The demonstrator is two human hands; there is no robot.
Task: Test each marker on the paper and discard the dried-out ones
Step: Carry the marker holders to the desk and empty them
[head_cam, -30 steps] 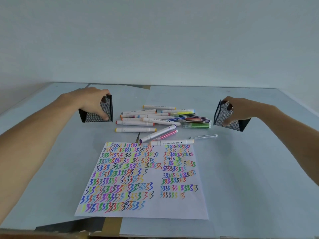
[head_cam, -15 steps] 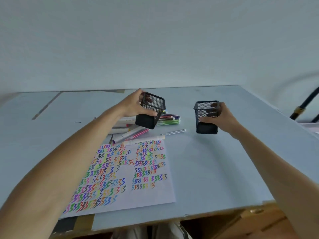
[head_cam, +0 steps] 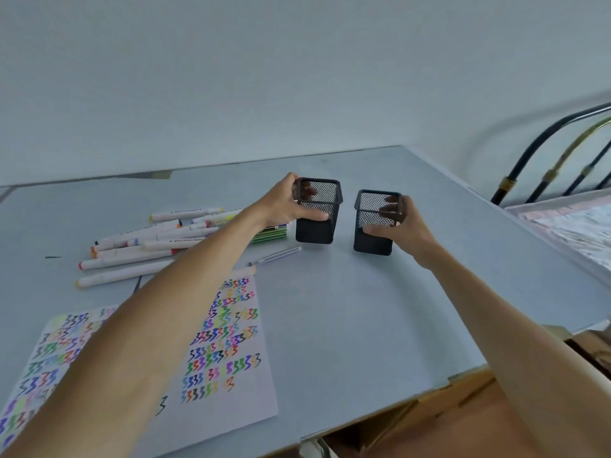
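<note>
Two black mesh pen cups stand upright side by side on the pale blue table. My left hand grips the left cup with fingers inside its rim. The right cup is held by my right hand, fingers showing through the mesh. Both cups look empty. A pile of markers lies to the left of the cups, partly hidden by my left forearm. A clear pen lies just in front of the left cup. The test paper, covered in coloured squiggles, lies near the front edge under my left arm.
The table's right edge runs close behind the right cup. Beyond it stands a bed with a black and brass metal frame and a patterned cover. A wooden floor shows below the table's front edge.
Both cups went from lying tipped at the far left and right of the marker pile to standing upright side by side right of it. My view swung to the right.
</note>
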